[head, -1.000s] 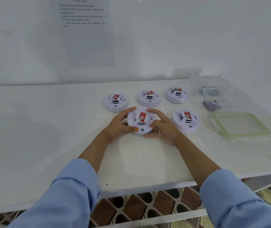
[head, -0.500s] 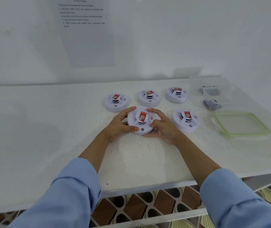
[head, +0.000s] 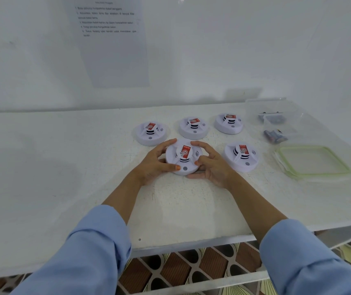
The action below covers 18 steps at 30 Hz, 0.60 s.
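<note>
Smoke detectors, five: round white plastic discs with slotted raised centres and red labels. Also one clear plastic container (head: 276, 109) and one green-rimmed square lid (head: 313, 159), all on a scuffed white table (head: 64, 167). The held detector (head: 184, 159) is mid-table, before the back row of three (head: 193, 127) and left of the fifth detector (head: 241, 156); the left hand (head: 152, 165) and right hand (head: 215, 167) grip its rim from either side, fingers curled behind, thumbs on the near edge.

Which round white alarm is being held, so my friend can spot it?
Start at the white table. Five round white alarms lie there, three in a back row. The held alarm sits in front, the only one gripped by the left hand and right hand.
</note>
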{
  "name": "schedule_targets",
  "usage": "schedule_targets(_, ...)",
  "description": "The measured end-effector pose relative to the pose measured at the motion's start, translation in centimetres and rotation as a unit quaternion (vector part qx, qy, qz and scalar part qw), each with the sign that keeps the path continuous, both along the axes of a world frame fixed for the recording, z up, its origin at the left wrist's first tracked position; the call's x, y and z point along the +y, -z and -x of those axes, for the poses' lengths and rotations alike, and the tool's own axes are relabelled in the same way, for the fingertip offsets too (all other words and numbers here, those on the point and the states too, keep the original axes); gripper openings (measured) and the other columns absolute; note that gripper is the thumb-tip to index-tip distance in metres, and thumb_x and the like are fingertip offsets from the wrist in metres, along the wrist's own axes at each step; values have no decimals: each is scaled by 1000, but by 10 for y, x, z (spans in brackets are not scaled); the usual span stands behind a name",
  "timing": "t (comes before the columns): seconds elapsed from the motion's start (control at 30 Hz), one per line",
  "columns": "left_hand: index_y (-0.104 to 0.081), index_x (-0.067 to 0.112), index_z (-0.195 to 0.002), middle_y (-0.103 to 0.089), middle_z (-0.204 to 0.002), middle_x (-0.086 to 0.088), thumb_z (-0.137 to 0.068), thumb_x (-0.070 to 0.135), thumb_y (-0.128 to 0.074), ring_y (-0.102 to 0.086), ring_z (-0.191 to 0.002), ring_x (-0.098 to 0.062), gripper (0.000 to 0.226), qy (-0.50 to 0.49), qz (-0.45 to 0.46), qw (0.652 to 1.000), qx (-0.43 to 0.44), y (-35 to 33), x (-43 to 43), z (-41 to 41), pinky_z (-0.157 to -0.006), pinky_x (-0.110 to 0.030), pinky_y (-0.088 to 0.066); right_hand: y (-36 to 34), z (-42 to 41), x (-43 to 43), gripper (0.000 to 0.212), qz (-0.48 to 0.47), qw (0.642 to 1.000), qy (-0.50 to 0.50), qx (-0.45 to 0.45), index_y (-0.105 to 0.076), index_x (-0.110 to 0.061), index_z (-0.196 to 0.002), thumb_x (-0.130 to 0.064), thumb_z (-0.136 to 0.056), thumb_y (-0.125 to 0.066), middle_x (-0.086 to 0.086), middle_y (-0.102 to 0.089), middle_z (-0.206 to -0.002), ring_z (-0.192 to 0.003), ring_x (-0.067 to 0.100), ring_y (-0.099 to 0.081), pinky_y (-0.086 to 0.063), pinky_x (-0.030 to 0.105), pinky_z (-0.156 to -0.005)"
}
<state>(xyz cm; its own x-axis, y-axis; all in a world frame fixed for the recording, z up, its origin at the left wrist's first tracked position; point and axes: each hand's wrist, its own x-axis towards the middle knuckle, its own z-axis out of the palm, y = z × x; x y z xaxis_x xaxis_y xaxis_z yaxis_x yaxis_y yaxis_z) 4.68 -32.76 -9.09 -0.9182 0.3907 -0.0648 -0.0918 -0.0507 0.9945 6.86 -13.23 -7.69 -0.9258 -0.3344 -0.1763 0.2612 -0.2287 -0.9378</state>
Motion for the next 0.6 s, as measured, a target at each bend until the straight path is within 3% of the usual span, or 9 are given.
schedule_targets(0.4, -46, 31, -127, -46, -133, 1, -72, -9, -70, -53, -115, -21, 71, -3, 8, 1000, 3, -2, 1, -2, -91, -41, -52, -1, -1, -1, 42, 6, 1000, 2, 3, -55, -27, -109, 8, -89, -43, 12, -56, -118, -94, 36, -62, -59, 40, -66)
schedule_targets(0.6, -45, 32, -127, -44, -137, -2, -71, -6, -72, -51, -120, -25, 73, -4, 14, 1000, -1, -2, 1, -2, -94, -45, -50, -3, -2, -2, 41, 2, 1000, 7, 6, -55, -28, -107, 7, -89, -43, 8, -58, -115, -96, 35, -62, -59, 39, -65)
